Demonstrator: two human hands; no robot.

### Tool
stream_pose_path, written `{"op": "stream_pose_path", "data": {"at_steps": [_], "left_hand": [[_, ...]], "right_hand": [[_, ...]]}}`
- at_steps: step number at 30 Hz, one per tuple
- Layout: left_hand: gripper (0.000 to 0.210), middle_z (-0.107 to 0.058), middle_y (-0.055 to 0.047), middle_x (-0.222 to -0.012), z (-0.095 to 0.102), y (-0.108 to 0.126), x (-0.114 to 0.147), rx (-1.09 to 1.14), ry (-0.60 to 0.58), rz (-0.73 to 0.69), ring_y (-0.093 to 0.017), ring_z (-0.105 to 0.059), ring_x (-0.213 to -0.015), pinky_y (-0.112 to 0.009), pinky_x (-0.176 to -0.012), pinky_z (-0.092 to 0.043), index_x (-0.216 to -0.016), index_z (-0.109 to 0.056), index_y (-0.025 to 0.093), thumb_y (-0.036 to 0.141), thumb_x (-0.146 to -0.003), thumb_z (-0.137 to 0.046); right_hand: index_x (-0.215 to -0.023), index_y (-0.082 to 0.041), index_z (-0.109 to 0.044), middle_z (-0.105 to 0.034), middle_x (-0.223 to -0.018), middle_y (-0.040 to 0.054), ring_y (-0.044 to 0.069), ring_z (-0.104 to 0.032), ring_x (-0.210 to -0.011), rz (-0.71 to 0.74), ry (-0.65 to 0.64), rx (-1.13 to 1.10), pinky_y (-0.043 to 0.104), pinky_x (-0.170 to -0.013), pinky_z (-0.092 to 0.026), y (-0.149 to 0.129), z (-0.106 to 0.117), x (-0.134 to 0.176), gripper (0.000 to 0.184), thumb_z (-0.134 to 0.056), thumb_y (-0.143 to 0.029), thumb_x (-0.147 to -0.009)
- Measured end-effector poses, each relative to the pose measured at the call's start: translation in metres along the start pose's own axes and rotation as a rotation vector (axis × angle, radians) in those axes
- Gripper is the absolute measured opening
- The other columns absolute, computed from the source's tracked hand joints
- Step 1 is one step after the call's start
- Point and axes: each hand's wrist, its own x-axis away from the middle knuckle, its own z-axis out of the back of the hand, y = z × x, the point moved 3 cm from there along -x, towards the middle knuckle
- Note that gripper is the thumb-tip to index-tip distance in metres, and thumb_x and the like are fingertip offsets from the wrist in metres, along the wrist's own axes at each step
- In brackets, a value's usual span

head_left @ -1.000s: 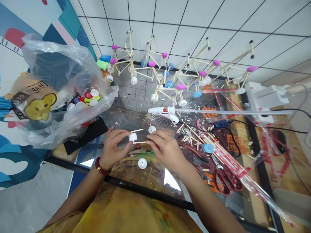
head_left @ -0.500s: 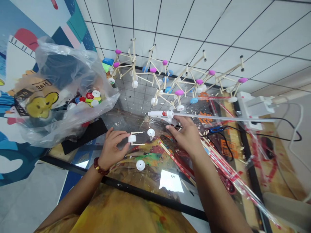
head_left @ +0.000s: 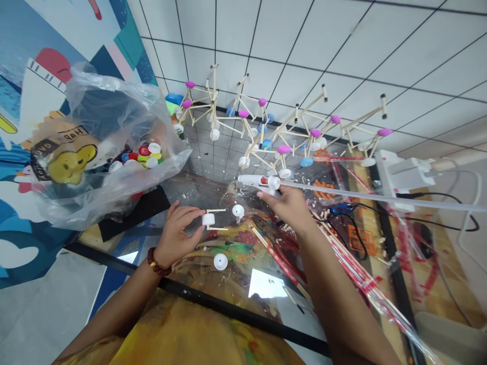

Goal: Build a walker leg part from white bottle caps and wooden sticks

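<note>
Left hand (head_left: 178, 234) pinches one white cap (head_left: 208, 219) carrying two thin sticks (head_left: 216, 211), held just above the glass table (head_left: 228, 284). Right hand (head_left: 291, 205) has its fingers closed around one white glue gun (head_left: 262, 181), by the foot of the stick models. Two loose white caps lie on the glass: one (head_left: 238, 210) between the hands, one (head_left: 220, 261) nearer the person. One plastic bag (head_left: 99, 147) of coloured caps stands at left.

Left hand (head_left: 178, 235) pinched white cap (head_left: 208, 219) with two thin sticks glued on. Right hand (head_left: 289, 207) closed on white glue gun (head_left: 262, 181), long clear glue stick trailing right. Two loose white caps (head_left: 220, 261) lay on tabletop (head_left: 236, 284). Plastic bag of coloured caps (head_left: 102, 152) stood at left.
</note>
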Motion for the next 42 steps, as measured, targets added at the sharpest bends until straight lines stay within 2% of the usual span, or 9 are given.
{"op": "stream_pose_path", "data": {"at_steps": [3,9,13,18,25,32,42], "left_hand": [[0.026,-0.072,-0.003,-0.105,-0.001,-0.001,0.0,0.005,-0.016,-0.004,-0.021,-0.067,-0.1,-0.05,-0.114,-0.031,-0.108,-0.065,0.026,0.021,-0.082,-0.064],[0.025,-0.073,-0.003,-0.105,-0.002,-0.003,0.0,0.011,-0.025,-0.002,-0.02,-0.067,-0.1,-0.05,-0.114,-0.031,-0.107,-0.066,0.026,0.021,-0.083,-0.063],[0.025,-0.073,-0.003,-0.105,-0.001,-0.003,0.001,0.012,-0.03,0.008,-0.02,-0.067,-0.1,-0.049,-0.114,-0.03,-0.108,-0.067,0.026,0.021,-0.083,-0.063],[0.026,-0.073,-0.003,-0.105,-0.002,-0.003,0.001,0.019,-0.034,0.016,-0.02,-0.067,-0.1,-0.049,-0.115,-0.029,-0.108,-0.067,0.026,0.021,-0.083,-0.062],[0.025,-0.073,-0.003,-0.106,-0.003,-0.003,0.001,0.02,-0.038,0.044,-0.02,-0.067,-0.1,-0.048,-0.115,-0.029,-0.106,-0.068,0.025,0.022,-0.081,-0.063],[0.023,-0.074,-0.002,-0.104,-0.001,0.0,0.0,0.028,-0.029,0.04,-0.019,-0.067,-0.098,-0.048,-0.115,-0.029,-0.103,-0.068,0.024,0.02,-0.08,-0.063],[0.022,-0.074,-0.002,-0.105,-0.001,-0.001,0.0,0.024,-0.039,0.057,-0.02,-0.067,-0.099,-0.049,-0.116,-0.028,-0.102,-0.068,0.025,0.021,-0.081,-0.063]], "right_hand": [[-0.102,-0.015,-0.071,-0.075,-0.101,0.0092,0.025,-0.069,-0.091,-0.018,0.009,-0.133,0.041,-0.087,-0.053,-0.008,0.011,0.008,0.041,-0.072,-0.048,-0.077],[-0.095,-0.022,-0.072,-0.076,-0.093,0.0058,0.025,-0.07,-0.088,0.035,-0.192,-0.242,0.038,-0.081,-0.056,-0.034,0.026,0.027,0.035,-0.07,-0.054,-0.081],[-0.099,-0.021,-0.071,-0.075,-0.091,0.0048,0.023,-0.07,-0.083,0.045,-0.334,-0.202,0.036,-0.077,-0.057,-0.04,0.019,0.044,0.033,-0.064,-0.051,-0.088],[-0.108,-0.021,-0.065,-0.073,-0.1,0.0052,0.024,-0.068,-0.095,0.167,-0.463,-0.025,0.038,-0.086,-0.054,-0.041,0.0,0.066,0.024,-0.052,-0.037,-0.097],[-0.109,-0.023,-0.063,-0.071,-0.107,0.007,0.026,-0.065,-0.1,0.324,-0.438,0.161,0.042,-0.09,-0.051,-0.043,-0.018,0.079,0.02,-0.049,-0.031,-0.097],[-0.103,-0.022,-0.062,-0.069,-0.104,0.0073,0.025,-0.064,-0.097,0.334,-0.459,0.201,0.042,-0.089,-0.051,-0.043,-0.023,0.082,0.016,-0.049,-0.03,-0.096],[-0.108,-0.023,-0.061,-0.07,-0.104,0.0069,0.025,-0.064,-0.099,0.318,-0.476,0.207,0.041,-0.087,-0.051,-0.04,-0.027,0.081,0.017,-0.049,-0.03,-0.097]]}}
